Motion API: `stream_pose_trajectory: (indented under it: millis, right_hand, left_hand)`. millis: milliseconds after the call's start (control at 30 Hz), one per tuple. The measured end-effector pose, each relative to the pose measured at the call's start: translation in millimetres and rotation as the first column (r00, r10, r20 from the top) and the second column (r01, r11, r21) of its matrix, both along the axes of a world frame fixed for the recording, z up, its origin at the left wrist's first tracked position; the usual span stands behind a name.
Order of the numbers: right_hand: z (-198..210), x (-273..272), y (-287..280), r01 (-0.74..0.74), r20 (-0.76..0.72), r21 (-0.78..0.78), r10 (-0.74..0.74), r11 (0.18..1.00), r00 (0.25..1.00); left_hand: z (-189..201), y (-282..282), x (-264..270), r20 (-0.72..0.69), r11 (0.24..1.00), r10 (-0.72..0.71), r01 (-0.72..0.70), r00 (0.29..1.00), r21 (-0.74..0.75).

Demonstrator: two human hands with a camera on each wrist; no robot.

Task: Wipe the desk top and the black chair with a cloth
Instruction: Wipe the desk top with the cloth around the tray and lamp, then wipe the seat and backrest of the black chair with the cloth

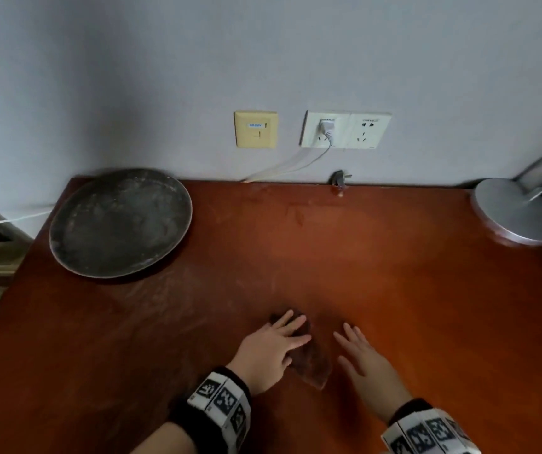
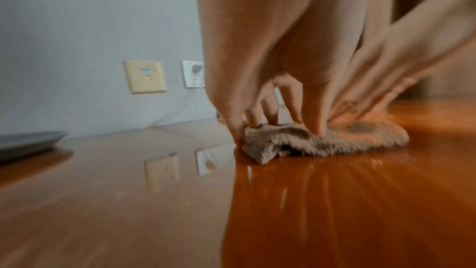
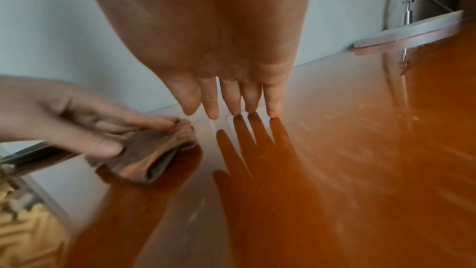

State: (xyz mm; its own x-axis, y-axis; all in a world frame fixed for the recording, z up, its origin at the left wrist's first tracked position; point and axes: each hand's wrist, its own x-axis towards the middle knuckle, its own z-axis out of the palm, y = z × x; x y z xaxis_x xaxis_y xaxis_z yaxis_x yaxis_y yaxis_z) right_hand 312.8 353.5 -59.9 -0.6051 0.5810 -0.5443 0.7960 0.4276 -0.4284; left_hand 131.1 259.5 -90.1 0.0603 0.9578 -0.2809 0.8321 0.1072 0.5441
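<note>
The glossy orange-brown desk top (image 1: 394, 273) fills the head view. A small brownish cloth (image 1: 312, 358) lies folded near the front middle. My left hand (image 1: 273, 345) lies on the cloth's left part, with its fingers stretched over it and pressing down. In the left wrist view the fingertips (image 2: 319, 125) dig into the rumpled cloth (image 2: 322, 142). My right hand (image 1: 364, 358) is flat just right of the cloth, holding nothing. Its straight fingertips (image 3: 273, 109) touch the bare desk (image 3: 360, 150), a little apart from the cloth (image 3: 152, 154). No chair is in view.
A round dark tray (image 1: 120, 222) sits at the back left of the desk. A silver lamp base (image 1: 517, 214) stands at the back right. Wall sockets (image 1: 345, 129) with a white cable are behind, and a loose plug (image 1: 340, 179) lies at the rear edge.
</note>
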Motion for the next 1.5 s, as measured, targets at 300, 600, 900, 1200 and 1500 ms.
stream_pose_trajectory:
  millis: [300,600,900,1200,1500]
  right_hand:
    - [-18,12,-64,0.251,-0.283,0.081,-0.219,0.964,0.934]
    - [-27,9,-58,0.613,-0.285,-0.201,-0.644,0.764,0.710]
    - [-22,0,-20,0.635,-0.391,-0.418,-0.760,0.649,0.519]
    - [0,82,-40,0.617,-0.502,-0.585,-0.833,0.527,0.235]
    - [1,222,-146,0.758,-0.439,-0.631,-0.881,0.162,-0.177]
  left_hand:
    - [8,-11,31,0.306,0.802,0.531,-0.585,0.790,0.119]
    - [1,-4,33,0.038,0.759,0.643,-0.630,0.765,-0.164]
    - [25,33,27,0.555,0.820,0.559,-0.511,0.616,-0.258]
    - [52,68,106,0.643,0.957,0.173,0.028,0.746,-0.290]
    - [54,36,262,0.544,0.838,-0.314,0.497,0.778,-0.227]
